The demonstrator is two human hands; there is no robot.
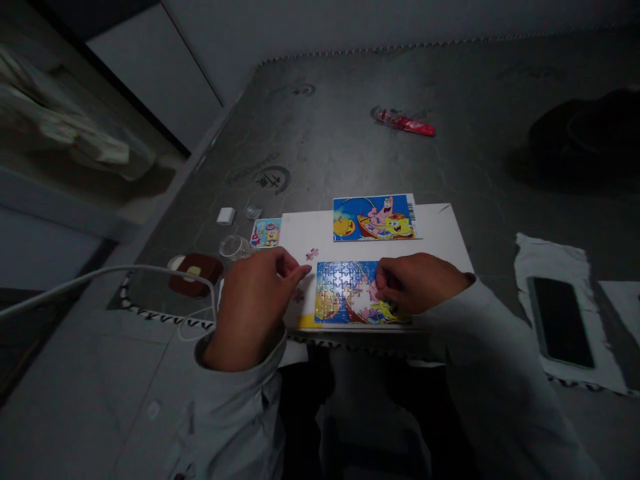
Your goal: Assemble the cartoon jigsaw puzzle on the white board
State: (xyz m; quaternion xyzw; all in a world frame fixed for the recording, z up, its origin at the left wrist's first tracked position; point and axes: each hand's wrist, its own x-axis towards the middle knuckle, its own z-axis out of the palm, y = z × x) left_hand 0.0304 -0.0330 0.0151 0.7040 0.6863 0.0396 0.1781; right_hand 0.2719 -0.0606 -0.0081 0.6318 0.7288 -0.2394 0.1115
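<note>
A small cartoon jigsaw puzzle [345, 292] lies partly assembled on a white board [440, 230], with gaps in its middle. My right hand [417, 282] rests curled on the puzzle's right part, fingers pinched over a spot near the centre; what they hold is hidden. My left hand [257, 300] sits just left of the puzzle, fingers bent with the tips together near the board's left edge. A loose pink piece [312, 253] lies on the board above my left fingertips. A colour reference picture [374, 217] lies at the board's far side.
A small cartoon card [267, 233], a clear cup [234, 247] and a white block [225, 215] lie left of the board. A dark red object [196, 273] with a white cable [100, 275] sits at the left edge. A phone [560, 320] on white cloth lies right; a red wrapper [404, 123] far back.
</note>
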